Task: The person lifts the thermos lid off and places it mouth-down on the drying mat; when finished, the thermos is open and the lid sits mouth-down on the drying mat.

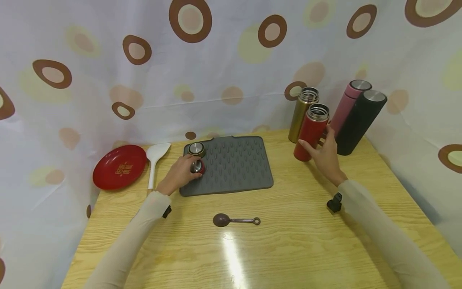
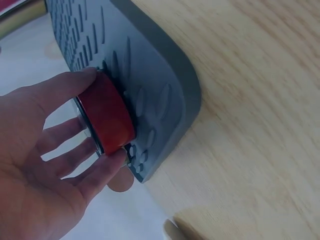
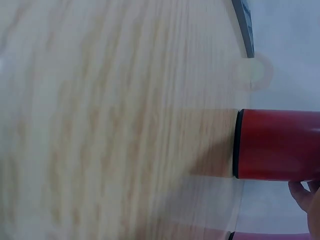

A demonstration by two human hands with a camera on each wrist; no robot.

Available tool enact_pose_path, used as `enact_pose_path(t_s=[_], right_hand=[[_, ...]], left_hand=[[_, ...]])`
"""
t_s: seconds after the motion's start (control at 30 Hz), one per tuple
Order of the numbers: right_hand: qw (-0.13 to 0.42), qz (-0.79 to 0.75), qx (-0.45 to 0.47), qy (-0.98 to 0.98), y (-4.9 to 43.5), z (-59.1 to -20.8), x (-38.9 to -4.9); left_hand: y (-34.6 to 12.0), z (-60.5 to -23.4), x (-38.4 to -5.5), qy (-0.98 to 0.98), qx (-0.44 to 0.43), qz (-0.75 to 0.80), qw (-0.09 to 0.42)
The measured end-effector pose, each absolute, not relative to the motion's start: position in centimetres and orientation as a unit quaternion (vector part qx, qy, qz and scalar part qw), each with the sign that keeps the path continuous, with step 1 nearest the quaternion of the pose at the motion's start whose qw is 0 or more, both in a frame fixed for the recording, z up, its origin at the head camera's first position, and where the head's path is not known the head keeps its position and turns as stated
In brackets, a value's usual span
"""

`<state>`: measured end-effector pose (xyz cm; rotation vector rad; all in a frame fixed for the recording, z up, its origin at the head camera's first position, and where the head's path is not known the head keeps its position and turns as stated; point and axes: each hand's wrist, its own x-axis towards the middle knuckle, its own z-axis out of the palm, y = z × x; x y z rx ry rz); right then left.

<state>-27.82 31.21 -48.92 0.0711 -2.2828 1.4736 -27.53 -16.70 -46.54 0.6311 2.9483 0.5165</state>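
Note:
My left hand (image 1: 179,173) grips a red bottle lid (image 2: 107,114) with a silvery top, thumb and fingers round its side, at the left edge of the grey drying mat (image 1: 238,164). Just behind it on the mat sits a second lid (image 1: 196,149) with a silvery top. Over on the right, my right hand (image 1: 326,154) holds a lidless red thermos bottle (image 1: 312,130) upright around its body. In the right wrist view only the bottle's lower part (image 3: 280,145) and a bit of the hand show.
A lidless gold bottle (image 1: 299,118) stands behind the red one. Pink (image 1: 345,106) and black (image 1: 361,122) bottles with lids stand to the right. On the left lie a red plate (image 1: 120,166) and a white spatula (image 1: 155,156). A brown spoon (image 1: 221,219) lies in front of the mat.

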Motion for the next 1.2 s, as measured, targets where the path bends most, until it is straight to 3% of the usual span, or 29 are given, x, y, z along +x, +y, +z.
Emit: enact_pose_path(t_s=[0.73, 1.2], right_hand=[[0.166, 0.519, 0.012, -0.838, 31.4, -48.7, -29.4], [0.122, 0.466, 0.011, -0.876, 32.5, -46.4, -28.7]], left_hand=[[-16.4, -45.8, -27.9, 0.964, 0.204, 0.163, 0.051], [-16.0, -45.9, -28.2, 0.962, 0.21, 0.165, 0.05]])
